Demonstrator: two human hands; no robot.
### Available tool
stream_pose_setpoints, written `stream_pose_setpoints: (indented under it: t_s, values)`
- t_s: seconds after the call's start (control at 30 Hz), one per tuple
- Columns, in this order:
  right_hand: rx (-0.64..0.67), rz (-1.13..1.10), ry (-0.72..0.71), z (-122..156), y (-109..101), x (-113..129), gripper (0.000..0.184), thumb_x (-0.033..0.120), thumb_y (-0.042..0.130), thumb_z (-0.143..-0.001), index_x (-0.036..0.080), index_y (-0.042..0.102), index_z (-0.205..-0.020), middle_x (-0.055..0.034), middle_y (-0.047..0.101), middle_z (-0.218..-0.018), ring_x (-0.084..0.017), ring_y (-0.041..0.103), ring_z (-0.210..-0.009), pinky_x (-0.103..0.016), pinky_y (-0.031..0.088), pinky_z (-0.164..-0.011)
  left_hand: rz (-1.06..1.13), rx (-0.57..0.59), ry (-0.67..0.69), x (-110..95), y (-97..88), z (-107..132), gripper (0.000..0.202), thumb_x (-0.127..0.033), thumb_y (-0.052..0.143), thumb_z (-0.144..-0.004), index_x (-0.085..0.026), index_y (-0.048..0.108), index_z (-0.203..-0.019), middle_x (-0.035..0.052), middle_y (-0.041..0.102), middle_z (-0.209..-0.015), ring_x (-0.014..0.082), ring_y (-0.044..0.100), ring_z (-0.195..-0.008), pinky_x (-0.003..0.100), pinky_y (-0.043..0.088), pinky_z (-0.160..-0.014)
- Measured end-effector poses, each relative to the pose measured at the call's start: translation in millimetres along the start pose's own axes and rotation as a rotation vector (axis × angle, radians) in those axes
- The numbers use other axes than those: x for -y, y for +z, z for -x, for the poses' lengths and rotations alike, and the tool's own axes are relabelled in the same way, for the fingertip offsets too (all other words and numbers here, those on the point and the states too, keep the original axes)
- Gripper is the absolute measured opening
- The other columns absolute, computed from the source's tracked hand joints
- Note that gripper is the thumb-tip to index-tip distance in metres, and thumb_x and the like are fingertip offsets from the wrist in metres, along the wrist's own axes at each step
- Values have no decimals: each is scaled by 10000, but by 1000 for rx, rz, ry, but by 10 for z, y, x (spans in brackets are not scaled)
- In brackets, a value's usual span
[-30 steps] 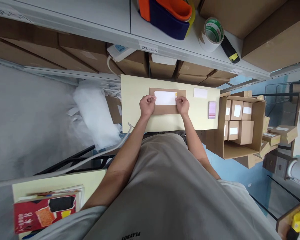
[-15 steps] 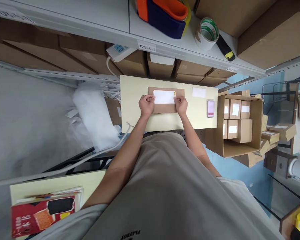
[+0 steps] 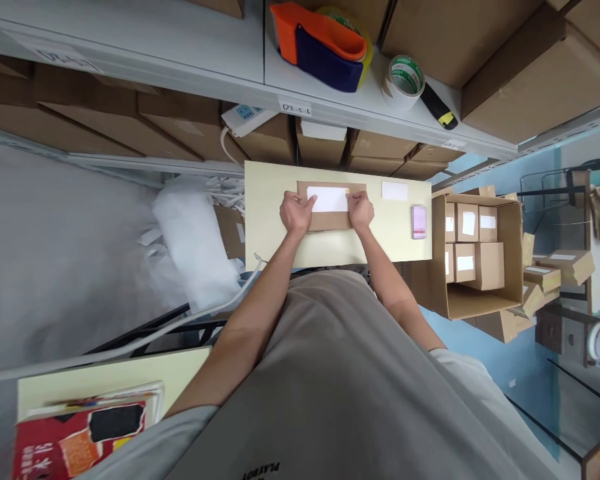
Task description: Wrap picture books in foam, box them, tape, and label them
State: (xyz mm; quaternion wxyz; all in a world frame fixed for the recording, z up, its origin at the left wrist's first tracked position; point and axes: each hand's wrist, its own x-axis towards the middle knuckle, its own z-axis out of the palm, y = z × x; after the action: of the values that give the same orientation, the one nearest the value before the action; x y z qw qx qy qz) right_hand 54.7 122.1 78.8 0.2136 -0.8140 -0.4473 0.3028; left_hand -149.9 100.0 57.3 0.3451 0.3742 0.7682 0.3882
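A flat brown cardboard box (image 3: 330, 222) lies on the pale yellow tabletop (image 3: 265, 230) in front of me. On its top face is a white label (image 3: 329, 199) with a small yellow mark near its right end. My left hand (image 3: 296, 212) grips the box's left side, its thumb pressed on the label's left end. At the opposite side my right hand (image 3: 361, 210) holds the box, thumb by the label's right end. The fingertips of both hands are partly hidden. A white slip (image 3: 395, 191) and a small pinkish packet or device (image 3: 419, 222) lie to the right.
An open carton (image 3: 485, 303) of small labelled boxes stands right of the table. Above, a shelf (image 3: 180, 63) bears an orange-blue tape dispenser (image 3: 325, 57), a tape roll (image 3: 403, 83) and a cutter (image 3: 439, 107). White plastic wrap (image 3: 195, 240) and a cable (image 3: 180, 319) are at left.
Both hands have shifted from pinching the label's ends to gripping the box's sides, with thumbs pressed on or beside the label. The view has tilted slightly.
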Motion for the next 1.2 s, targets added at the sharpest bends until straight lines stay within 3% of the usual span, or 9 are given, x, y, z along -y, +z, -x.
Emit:
stream_pose_setpoints:
  t_s: [0.1,0.2,0.3,0.37,0.53,0.77,0.93,1.07,1.2]
  values:
    - [18,68,-94,21,12,67,186,397,609,-1135,240,699,-1180,-143,835,-1167,-346,760,-1191,-521,555,-1135,-30,-2,1,-48,48,-66,348,-385,927,-863,-279,596,-871,48,642,-831,345,692,-996,465,539,-1006]
    - [93,192,-346,182,59,114,422,266,412,-1152,174,685,-1460,-216,703,-1584,-353,600,-1536,-567,415,-1341,-152,167,310,-145,95,65,166,-338,719,-1014,-215,744,-1123,195,774,-1248,420,675,-1347,544,473,-1223]
    - [249,333,-536,402,117,96,652,196,324,-1124,120,463,-1756,-166,387,-1892,-284,283,-1795,-512,206,-1474,-263,474,612,-178,127,309,546,-306,483,-1096,-169,642,-1601,188,578,-1744,387,450,-1688,557,292,-1411]
    - [320,406,-587,503,139,55,715,229,317,-1131,88,318,-1833,-141,240,-1950,-256,143,-1841,-489,125,-1494,-311,571,659,-136,117,413,673,-335,388,-1122,-171,476,-1769,140,407,-1878,339,310,-1782,544,185,-1466]
    - [294,453,-562,506,160,9,748,411,313,-1193,97,221,-1866,-146,153,-1964,-260,99,-1848,-504,86,-1497,-378,506,581,11,16,326,771,-516,379,-1138,-169,387,-1826,139,264,-1925,359,196,-1820,613,37,-1483]
    - [180,429,-458,496,42,-7,720,451,299,-1218,142,257,-1867,-145,217,-1951,-305,131,-1842,-589,81,-1494,-425,418,491,38,-2,264,828,-484,421,-1120,-139,282,-1860,153,188,-1943,382,103,-1833,658,-69,-1471]
    - [221,498,-491,734,-21,-70,709,441,307,-1216,139,295,-1858,-125,171,-1960,-323,102,-1847,-587,81,-1496,-409,377,450,-10,69,360,809,-452,414,-1125,-134,287,-1858,147,186,-1947,385,33,-1837,652,-122,-1464]
    - [310,600,-507,868,-18,-74,725,438,232,-1217,139,202,-1876,-81,93,-1972,-315,54,-1852,-572,42,-1498,-496,424,494,-43,-7,454,770,-429,341,-1144,-119,309,-1848,136,142,-1958,377,-28,-1838,658,-125,-1459]
    - [285,625,-477,894,-56,-87,735,471,219,-1220,152,175,-1880,-48,67,-1977,-338,29,-1851,-568,6,-1494,-576,478,515,23,-198,561,799,-485,340,-1149,-111,286,-1853,132,139,-1959,385,-39,-1836,658,-121,-1457]
